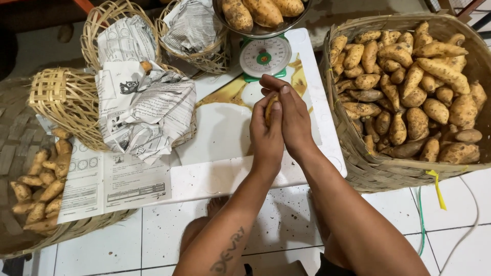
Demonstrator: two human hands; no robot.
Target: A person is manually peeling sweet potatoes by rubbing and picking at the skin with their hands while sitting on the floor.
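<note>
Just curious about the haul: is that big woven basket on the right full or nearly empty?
Full. The big woven basket is heaped with sweet potatoes almost up to its rim.

Orange-tan sweet potatoes (409, 92), green kitchen scale (264, 56), white table (225, 174), black-and-white newspaper (146, 110), tan woven baskets (368, 168).

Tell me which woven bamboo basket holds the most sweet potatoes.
The large woven bamboo basket on the right: heaped with orange-brown sweet potatoes, unlike the paper-stuffed small ones.
</note>
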